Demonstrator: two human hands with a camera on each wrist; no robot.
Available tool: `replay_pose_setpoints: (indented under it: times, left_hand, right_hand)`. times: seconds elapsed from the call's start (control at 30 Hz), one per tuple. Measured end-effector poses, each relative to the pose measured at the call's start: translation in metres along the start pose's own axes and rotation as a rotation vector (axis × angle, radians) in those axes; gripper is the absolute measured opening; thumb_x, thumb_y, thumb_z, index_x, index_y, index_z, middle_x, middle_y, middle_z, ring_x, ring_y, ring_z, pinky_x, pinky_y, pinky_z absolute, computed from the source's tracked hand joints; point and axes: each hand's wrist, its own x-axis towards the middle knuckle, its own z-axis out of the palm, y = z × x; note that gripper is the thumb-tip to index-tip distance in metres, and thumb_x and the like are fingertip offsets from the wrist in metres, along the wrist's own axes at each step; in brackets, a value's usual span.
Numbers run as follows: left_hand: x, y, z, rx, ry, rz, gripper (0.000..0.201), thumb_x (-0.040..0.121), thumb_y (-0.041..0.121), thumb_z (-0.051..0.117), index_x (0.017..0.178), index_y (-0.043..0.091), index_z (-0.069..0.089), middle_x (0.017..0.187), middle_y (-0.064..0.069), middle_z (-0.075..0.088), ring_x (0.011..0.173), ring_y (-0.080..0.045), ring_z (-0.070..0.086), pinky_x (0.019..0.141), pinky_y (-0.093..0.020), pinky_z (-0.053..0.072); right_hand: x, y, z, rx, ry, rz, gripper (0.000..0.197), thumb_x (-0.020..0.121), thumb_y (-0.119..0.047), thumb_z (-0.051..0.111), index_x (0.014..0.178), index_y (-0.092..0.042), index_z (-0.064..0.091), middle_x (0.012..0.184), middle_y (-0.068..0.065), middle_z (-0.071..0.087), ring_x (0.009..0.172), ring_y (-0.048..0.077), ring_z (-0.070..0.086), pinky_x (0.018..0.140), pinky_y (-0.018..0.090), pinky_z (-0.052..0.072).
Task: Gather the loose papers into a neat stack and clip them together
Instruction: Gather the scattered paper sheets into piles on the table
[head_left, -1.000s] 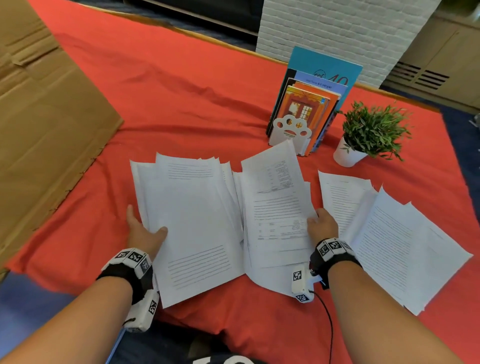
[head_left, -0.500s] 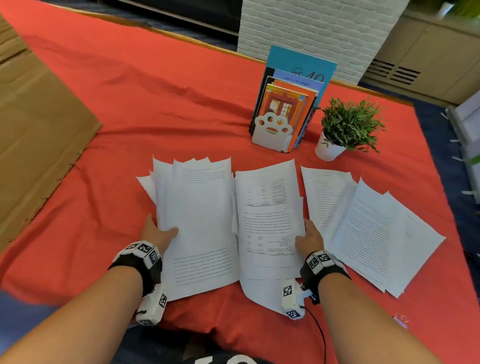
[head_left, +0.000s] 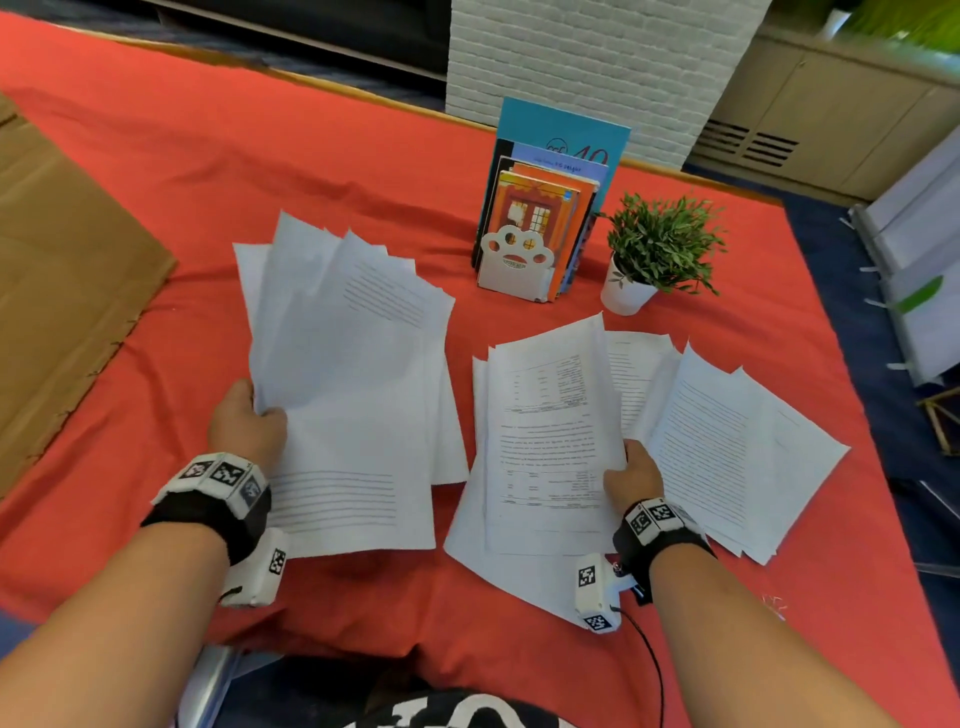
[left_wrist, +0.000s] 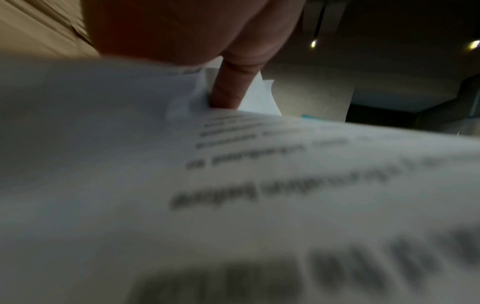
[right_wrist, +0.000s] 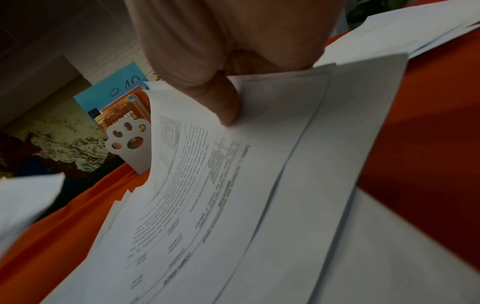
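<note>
My left hand (head_left: 249, 423) grips the left edge of a bundle of several printed sheets (head_left: 348, 395), raised off the red cloth; in the left wrist view its thumb (left_wrist: 233, 86) lies on the top sheet (left_wrist: 233, 185). My right hand (head_left: 631, 475) pinches the right edge of a middle pile of papers (head_left: 550, 441), thumb (right_wrist: 221, 102) on top of the pile (right_wrist: 233, 185), fingers hidden underneath. A third fan of papers (head_left: 727, 447) lies to the right of that hand on the cloth. No clip is visible.
A bookend with upright books (head_left: 540, 218) and a small potted plant (head_left: 654, 254) stand behind the papers. Flat cardboard (head_left: 62, 291) covers the table's left side. The red tablecloth (head_left: 260, 156) stretches far back. A cabinet (head_left: 831, 114) stands beyond the table.
My left hand has lifted its bundle of sheets up and away from the middle pile, opening a gap of red cloth. The right hand stays on the middle pile's edge.
</note>
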Motion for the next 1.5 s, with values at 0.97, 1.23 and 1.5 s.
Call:
replay_pose_setpoints:
  times: [0.97,1.23,1.5]
  left_hand:
    - [-0.098,0.001,0.128,0.162,-0.73,-0.144,0.057,0.08,0.006,0.063,0.133,0.012,0.041,0.126,-0.014,0.058,0.112,-0.033,0.057,0.096,-0.037,0.045]
    - [-0.087,-0.013,0.119,-0.111,-0.644,-0.247,0.054,0.076,0.004,0.067,0.126,0.018,0.05,0.123,-0.011,0.064,0.107,-0.034,0.062,0.097,-0.052,0.048]
    - [-0.077,-0.013,0.129,0.009,-0.499,-0.216,0.049,0.083,0.005,0.06,0.13,0.008,0.046,0.124,-0.016,0.06,0.113,-0.036,0.058,0.101,-0.047,0.045]
  right_hand:
    - [-0.046,0.027,0.023,-0.03,-0.398,0.09,0.061,0.095,-0.034,0.046,0.144,-0.005,0.026,0.146,0.008,0.039,0.135,0.027,0.038,0.113,0.032,0.03]
    - [-0.032,0.03,0.019,0.033,-0.258,-0.09,0.052,0.084,-0.006,0.052,0.135,-0.012,0.046,0.132,0.008,0.057,0.118,0.024,0.055,0.106,0.036,0.043]
    - [0.015,0.058,-0.048,-0.079,0.249,0.046,0.038,0.088,-0.01,0.053,0.126,-0.01,0.055,0.129,0.02,0.052,0.118,0.034,0.052,0.1,0.036,0.04]
